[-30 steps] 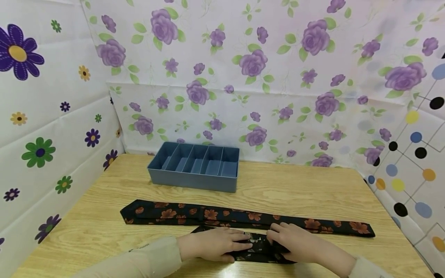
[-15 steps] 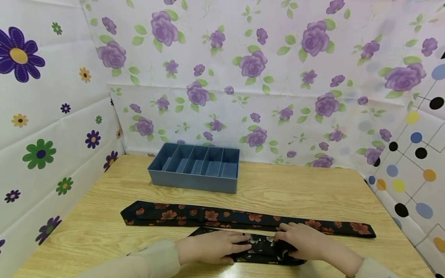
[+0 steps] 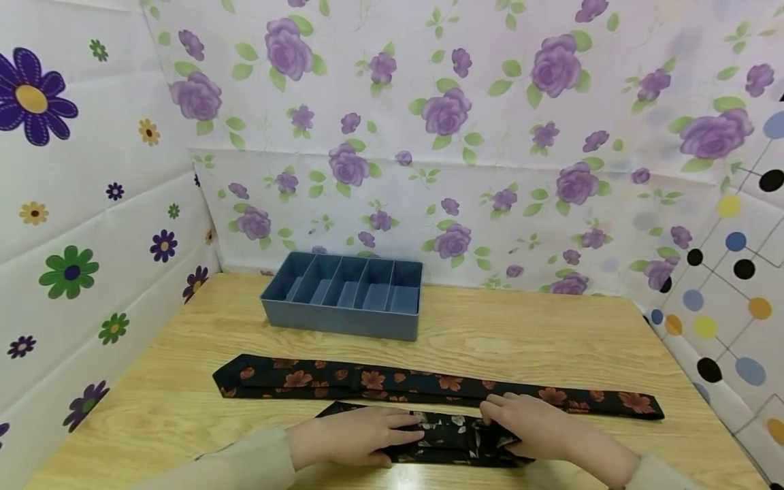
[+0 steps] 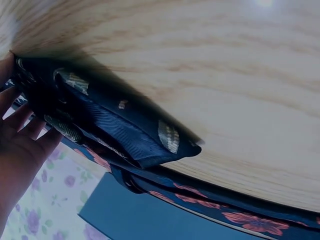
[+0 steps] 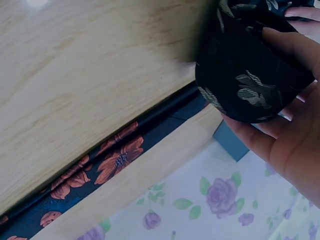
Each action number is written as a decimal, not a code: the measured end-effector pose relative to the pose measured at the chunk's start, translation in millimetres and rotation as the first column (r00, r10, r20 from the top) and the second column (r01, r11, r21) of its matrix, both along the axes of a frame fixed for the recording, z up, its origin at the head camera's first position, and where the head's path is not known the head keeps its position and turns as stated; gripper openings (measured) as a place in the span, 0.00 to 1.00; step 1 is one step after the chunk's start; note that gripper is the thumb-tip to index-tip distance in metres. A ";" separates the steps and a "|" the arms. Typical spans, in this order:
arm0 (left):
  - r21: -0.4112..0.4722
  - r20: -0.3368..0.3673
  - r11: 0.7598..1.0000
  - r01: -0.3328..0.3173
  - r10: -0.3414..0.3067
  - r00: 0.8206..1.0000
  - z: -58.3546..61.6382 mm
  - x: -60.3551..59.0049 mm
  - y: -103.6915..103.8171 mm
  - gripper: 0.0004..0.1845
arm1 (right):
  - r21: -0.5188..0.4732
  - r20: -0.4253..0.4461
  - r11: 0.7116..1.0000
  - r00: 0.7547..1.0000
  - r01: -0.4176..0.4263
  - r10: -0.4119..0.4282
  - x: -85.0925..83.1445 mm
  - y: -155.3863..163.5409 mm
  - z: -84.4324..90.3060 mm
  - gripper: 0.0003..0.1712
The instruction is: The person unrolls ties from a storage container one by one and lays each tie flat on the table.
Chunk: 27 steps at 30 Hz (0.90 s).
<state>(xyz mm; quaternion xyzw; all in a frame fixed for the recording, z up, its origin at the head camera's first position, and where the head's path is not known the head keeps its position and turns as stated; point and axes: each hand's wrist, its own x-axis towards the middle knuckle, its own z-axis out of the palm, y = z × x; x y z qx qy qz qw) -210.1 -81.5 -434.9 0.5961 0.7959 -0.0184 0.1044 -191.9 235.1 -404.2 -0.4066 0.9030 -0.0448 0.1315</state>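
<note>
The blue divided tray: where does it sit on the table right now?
In the head view the blue divided tray sits at the table's far edge, left of centre, against the floral backdrop, beyond the orange-flowered tie, untouched.

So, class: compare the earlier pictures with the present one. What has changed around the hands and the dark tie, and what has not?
The left hand slid left along the dark leaf-print tie; the right hand shifted slightly right and has rolled that end into a bundle, shortening it. Neither hand let go. The orange-flowered tie, blue divided box and table stayed put.
</note>
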 end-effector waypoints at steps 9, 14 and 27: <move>0.009 0.009 1.000 0.003 -0.003 1.000 -0.6 1.1 -16.4 0.34 | -0.030 -0.079 0.997 0.994 -0.072 0.070 0.7 -1.8 -4.5 0.21; 0.015 0.060 0.999 -0.031 0.030 0.998 3.1 0.4 -27.5 0.33 | -0.053 -0.095 0.995 0.992 -0.085 0.079 0.6 -1.4 -7.3 0.21; 0.045 0.076 0.996 -0.072 0.068 0.995 12.6 -0.5 -35.9 0.23 | -0.052 -0.008 0.997 0.999 -0.050 0.050 0.7 -6.5 -8.2 0.22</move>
